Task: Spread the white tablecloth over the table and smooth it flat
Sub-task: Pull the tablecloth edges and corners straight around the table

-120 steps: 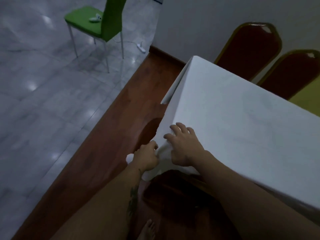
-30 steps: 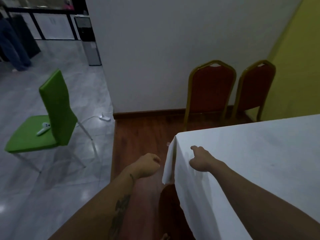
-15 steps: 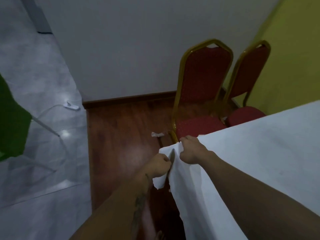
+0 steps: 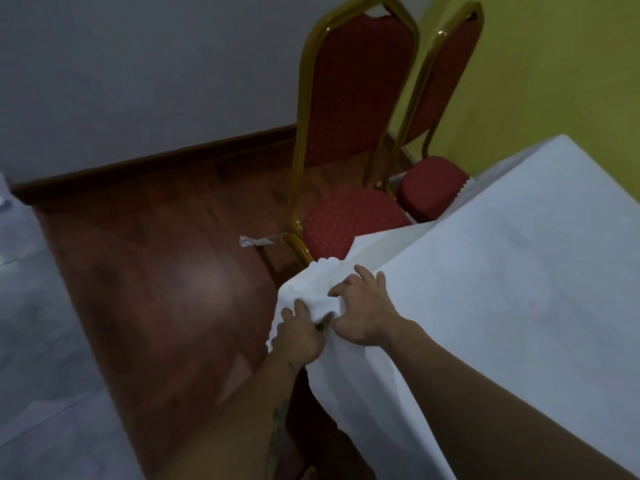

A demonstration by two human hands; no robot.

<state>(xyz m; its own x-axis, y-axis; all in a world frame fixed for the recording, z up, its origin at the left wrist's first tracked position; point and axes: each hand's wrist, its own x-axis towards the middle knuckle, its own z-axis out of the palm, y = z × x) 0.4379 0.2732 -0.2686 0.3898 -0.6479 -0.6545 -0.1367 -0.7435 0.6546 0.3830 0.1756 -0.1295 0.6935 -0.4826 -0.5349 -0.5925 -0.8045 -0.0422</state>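
Covering: white tablecloth [image 4: 502, 289] lay over the table, filling right half of frame; table itself hidden under it
Cloth top: mostly flat, faint creases only, thin matte fabric
Cloth side: hung down the near edge toward lower centre, one long soft fold
Cloth corner: bunched and wrinkled at frame centre, between both hands; zigzag-cut hem showed there and at the far edge by the chairs
Left hand [image 4: 299, 336]: centre of frame, below the corner; fingers curled round the hanging bunch of cloth, one finger lying up over it
Right hand [image 4: 363, 313]: just right of the left, on top of the corner; fingers spread wide, slightly bent, tips pressed on the cloth
Near red chair [image 4: 353, 220]: gold frame, dotted seat, just behind the corner, upper centre
Far red chair [image 4: 433, 185]: beside the first, upper right, seat partly behind the cloth
Wood floor [image 4: 156, 289]: left-centre, glossy
White scrap [image 4: 254, 241]: on the floor by the near chair's leg, kind unclear
Walls: grey wall [image 4: 138, 64] upper left, yellow-green wall [image 4: 571, 64] upper right
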